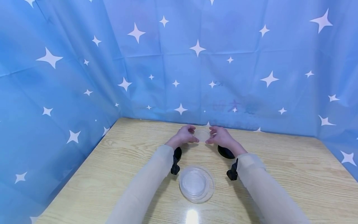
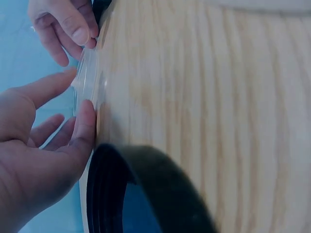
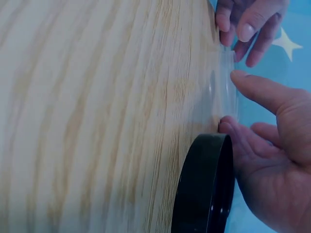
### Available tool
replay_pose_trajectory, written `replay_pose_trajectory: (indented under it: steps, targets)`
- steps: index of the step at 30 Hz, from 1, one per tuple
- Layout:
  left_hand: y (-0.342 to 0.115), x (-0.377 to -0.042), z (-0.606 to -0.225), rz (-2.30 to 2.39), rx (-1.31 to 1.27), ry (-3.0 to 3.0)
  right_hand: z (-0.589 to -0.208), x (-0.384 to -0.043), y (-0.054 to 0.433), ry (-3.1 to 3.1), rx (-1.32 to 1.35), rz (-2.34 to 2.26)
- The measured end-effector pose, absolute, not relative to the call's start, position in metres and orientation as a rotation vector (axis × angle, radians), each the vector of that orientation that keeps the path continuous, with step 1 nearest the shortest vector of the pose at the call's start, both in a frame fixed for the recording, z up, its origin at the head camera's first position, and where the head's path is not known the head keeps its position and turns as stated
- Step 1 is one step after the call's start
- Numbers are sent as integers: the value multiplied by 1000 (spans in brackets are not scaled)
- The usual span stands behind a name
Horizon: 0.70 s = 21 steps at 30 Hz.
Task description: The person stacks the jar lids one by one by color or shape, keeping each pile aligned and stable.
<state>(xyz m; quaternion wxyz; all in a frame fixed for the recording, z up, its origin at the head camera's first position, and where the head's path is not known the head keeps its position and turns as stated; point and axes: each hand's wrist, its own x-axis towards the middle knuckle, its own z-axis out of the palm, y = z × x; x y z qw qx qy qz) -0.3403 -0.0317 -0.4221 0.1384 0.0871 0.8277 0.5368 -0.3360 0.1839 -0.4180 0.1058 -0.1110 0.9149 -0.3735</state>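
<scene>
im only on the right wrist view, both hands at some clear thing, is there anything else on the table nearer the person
Observer: Yes, the head view shows clear round pieces overlapping on the table between the forearms.
Operator: ok and how far back are they working
Observer: The clear thing, between the left hand and the right hand, is near the table's back edge, close to the blue curtain.
Operator: bare arms or covered
Observer: Covered; pale long sleeves reach down to about the wrists.
</scene>
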Motion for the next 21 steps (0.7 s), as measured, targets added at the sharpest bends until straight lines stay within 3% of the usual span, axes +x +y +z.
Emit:
replay_pose_trajectory:
  steps: [21]
  targets:
    - [-45,-346,-424,1477,185,2429,-423,-348,163,2692,-327,-1044]
